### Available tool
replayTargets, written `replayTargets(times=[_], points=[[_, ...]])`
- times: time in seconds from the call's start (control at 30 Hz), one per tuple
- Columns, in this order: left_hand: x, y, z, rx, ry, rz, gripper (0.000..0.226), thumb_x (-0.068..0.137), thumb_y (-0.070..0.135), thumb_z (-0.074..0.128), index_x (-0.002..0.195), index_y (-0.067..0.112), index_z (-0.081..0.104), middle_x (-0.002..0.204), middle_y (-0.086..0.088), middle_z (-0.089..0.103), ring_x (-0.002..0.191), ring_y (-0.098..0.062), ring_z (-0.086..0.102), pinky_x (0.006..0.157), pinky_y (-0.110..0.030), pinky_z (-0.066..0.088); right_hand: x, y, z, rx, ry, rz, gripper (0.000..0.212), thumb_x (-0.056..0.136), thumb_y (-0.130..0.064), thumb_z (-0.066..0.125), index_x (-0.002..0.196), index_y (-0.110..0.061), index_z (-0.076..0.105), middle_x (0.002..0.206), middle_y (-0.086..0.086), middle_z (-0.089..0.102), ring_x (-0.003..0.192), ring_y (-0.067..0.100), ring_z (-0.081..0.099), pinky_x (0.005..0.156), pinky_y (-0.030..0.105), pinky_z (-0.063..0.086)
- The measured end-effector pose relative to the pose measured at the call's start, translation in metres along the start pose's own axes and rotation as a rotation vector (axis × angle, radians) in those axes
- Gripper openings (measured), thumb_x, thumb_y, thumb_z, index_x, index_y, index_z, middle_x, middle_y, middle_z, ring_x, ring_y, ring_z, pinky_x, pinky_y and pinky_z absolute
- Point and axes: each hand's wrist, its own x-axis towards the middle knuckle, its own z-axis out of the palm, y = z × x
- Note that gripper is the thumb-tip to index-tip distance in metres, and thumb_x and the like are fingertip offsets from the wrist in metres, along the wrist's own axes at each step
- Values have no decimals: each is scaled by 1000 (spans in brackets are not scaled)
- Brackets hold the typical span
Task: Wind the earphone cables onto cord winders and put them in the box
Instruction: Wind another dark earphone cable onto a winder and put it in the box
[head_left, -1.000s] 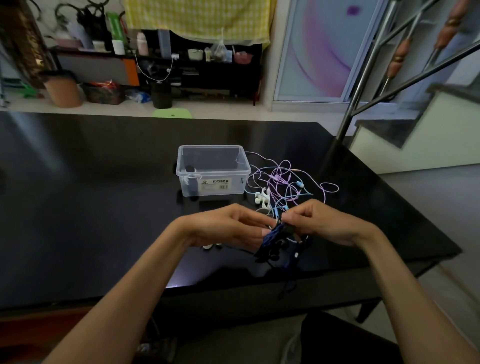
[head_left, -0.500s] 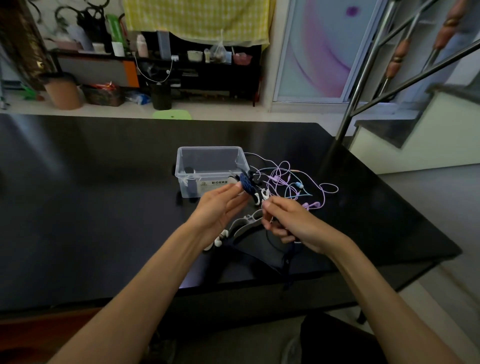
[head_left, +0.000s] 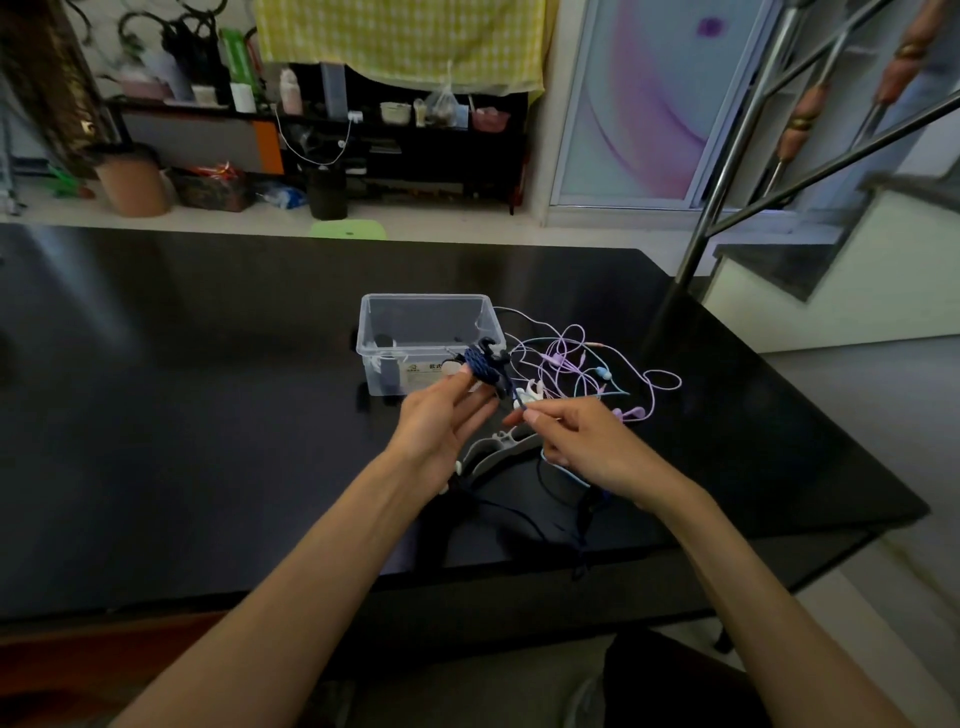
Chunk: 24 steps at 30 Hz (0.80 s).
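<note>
My left hand (head_left: 441, 421) holds up a dark cord winder (head_left: 483, 366) wrapped with dark blue earphone cable, just in front of the clear plastic box (head_left: 426, 312). My right hand (head_left: 582, 441) pinches the loose end of that blue cable (head_left: 524, 413) close by. The rest of the blue cable (head_left: 582, 519) trails down over the table's front edge. A tangle of pink, blue and white earphone cables (head_left: 576, 364) lies right of the box. White cord winders (head_left: 498, 447) lie on the black table (head_left: 208, 389) under my hands.
The box stands open with a small dark item inside at its left. A steel stair rail (head_left: 727, 171) rises at the table's right side. A green stool (head_left: 348, 228) stands behind the far edge. The table's right corner is near my right arm.
My hands rose from the front edge toward the box. The left hand lifted the wound winder up in front of the box while the right hand drew the cable end away from it.
</note>
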Motion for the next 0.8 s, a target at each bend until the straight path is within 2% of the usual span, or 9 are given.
replayTargets(times=[0.13,0.3,0.4,0.47,0.5,0.57,0.63,0.7,0.8], points=[[2,5,-1,-52,44,-94,15,98,11,44,99,9,59,94,-3,67,84,-12,63,81,-29,52,1,7,-3,-10,1,15,28,100,-16,43,108,-8,68,48,-12,34,42,0,33,48,9,32],[1,-8,-1,8,94,-88,28,98,14,45,120,2,56,114,-10,65,102,-16,61,91,-27,46,0,0,7,-69,-59,-41,27,99,-20,45,105,-11,70,41,-15,43,42,-3,42,50,7,35],[-2,-13,5,-35,74,-73,29,100,14,42,120,-1,56,111,-11,63,105,-18,61,77,-22,53,1,0,12,-138,-64,-63,27,99,-21,45,103,-14,71,48,-10,42,44,-1,42,55,13,35],[-2,-18,5,86,101,6,25,99,14,46,112,-3,59,100,-11,67,89,-18,65,67,-21,56,2,0,14,-156,-27,-74,27,99,-22,44,99,-14,70,47,-11,45,46,0,43,58,19,36],[0,-20,4,222,143,73,24,97,15,49,107,-4,60,93,-11,69,83,-19,66,70,-26,57,2,0,14,-166,6,-78,27,99,-22,44,96,-14,70,47,-14,48,47,-1,45,58,20,35],[2,-22,-1,508,184,214,23,93,17,56,104,-3,60,91,-12,71,86,-25,67,84,-38,55,2,1,11,-242,85,-87,25,97,-25,46,91,-17,69,56,-17,57,56,-2,52,62,22,40],[3,-20,-3,682,131,276,19,91,16,60,103,0,61,97,-13,71,93,-24,67,90,-40,52,0,5,6,-359,134,-89,21,94,-34,51,90,-23,68,72,-9,67,72,5,61,71,30,48],[4,-16,-3,760,45,254,16,90,11,61,102,1,61,104,-15,69,95,-21,65,91,-36,51,-3,8,-1,-474,149,-99,18,92,-38,53,93,-27,67,79,-5,69,77,10,62,73,34,50],[6,-11,-6,820,-119,170,21,90,4,60,108,-7,60,107,-19,67,96,-21,62,92,-34,49,-8,9,-13,-562,212,-143,13,87,-41,62,94,-34,70,82,-13,69,78,2,61,73,29,50]])
